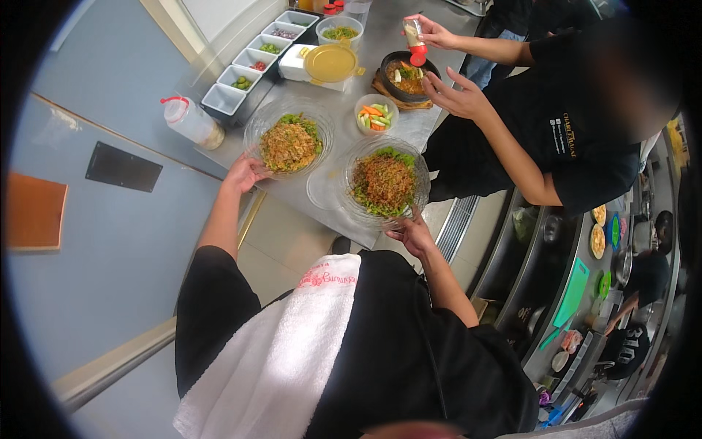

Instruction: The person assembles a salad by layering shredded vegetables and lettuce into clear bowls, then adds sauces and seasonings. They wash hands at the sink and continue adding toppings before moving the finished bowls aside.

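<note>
My left hand (247,172) grips the near left rim of a clear glass bowl (256,122), which holds a salad (290,144) of green lettuce under a light brown shredded topping. With my right hand (412,235) I hold the near edge of a second clear glass bowl (421,175). Its salad (385,181) has a darker brown crumbly topping over lettuce. Both bowls are at the near end of a steel counter (351,218); whether they rest on it or are slightly raised, I cannot tell. The fingers under each rim are partly hidden.
Across the counter a co-worker's hand (430,34) tilts a red-capped shaker (414,41) over a dark stone bowl (434,61). A cup of vegetable sticks (376,116), a topping rack (224,99) and a plastic bottle (189,123) stand near the bowls. A blue door (126,219) is at left.
</note>
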A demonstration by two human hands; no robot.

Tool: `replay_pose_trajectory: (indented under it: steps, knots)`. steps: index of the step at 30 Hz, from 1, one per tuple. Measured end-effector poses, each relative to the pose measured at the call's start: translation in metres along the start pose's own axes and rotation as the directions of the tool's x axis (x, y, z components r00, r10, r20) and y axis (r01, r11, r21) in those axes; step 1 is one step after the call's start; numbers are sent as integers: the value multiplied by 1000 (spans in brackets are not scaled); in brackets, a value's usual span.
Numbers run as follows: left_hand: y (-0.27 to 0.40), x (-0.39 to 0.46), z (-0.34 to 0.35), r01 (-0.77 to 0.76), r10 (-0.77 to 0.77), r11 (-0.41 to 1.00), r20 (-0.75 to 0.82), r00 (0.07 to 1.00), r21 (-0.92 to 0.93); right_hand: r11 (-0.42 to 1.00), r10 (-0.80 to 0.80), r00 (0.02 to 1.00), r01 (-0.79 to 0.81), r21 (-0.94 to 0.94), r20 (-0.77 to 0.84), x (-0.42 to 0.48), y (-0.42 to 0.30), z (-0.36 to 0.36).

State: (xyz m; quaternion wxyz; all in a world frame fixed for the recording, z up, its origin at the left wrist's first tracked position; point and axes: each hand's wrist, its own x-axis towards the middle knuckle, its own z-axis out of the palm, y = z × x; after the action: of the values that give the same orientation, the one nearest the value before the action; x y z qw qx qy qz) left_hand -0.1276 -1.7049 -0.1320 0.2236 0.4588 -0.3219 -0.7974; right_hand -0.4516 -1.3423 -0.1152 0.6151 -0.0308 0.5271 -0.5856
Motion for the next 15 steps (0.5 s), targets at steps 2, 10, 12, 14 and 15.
replay_pose_trajectory:
  steps: [2,10,12,14,15]
  knots:
    - [7,14,-5,13,-12,1000,-51,999,18,998,33,999,-35,-53,-39,2,-2,17]
    - [6,31,-8,-66,53,995,-166,985,-73,987,85,993,-95,-131,-80,20,11,40]
    - [6,26,-8,-74,51,991,-197,979,-109,991,52,995,-62,-117,-81,22,15,43]
    - [5,19,-10,-80,53,989,-211,976,-124,993,67,996,-72,-91,-57,19,18,42]
    - [5,15,-9,-75,45,991,-248,968,-112,994,74,996,-78,-73,-49,15,17,43]
